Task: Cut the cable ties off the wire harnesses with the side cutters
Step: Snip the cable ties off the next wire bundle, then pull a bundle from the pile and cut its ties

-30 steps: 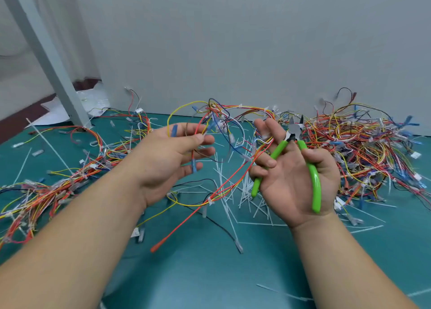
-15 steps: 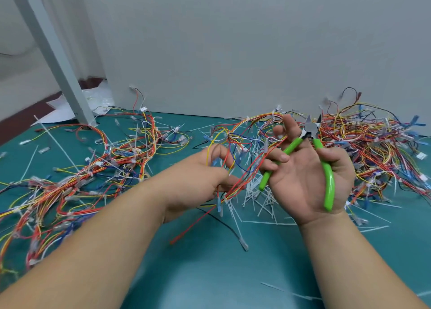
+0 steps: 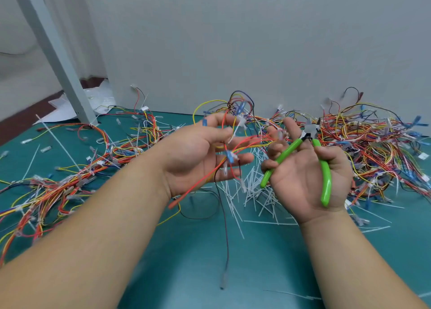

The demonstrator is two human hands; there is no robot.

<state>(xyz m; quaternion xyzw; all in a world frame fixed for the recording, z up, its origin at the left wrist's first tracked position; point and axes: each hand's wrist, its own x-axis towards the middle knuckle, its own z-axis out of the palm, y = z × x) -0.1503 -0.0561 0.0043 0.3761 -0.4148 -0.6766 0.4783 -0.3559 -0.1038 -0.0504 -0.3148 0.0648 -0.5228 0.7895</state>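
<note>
The left hand (image 3: 198,159) loosely holds a wire harness (image 3: 253,142), and the right hand (image 3: 303,178) grips the side cutters (image 3: 327,180). Snipped cable ties (image 3: 253,192) pile at centre; the right-side heap (image 3: 373,141) probably still needs cutting.

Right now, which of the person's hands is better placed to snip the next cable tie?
Right. The right hand grips the side cutters, blades pointing up beside the wire harness, which the left hand holds up off the table.
</note>
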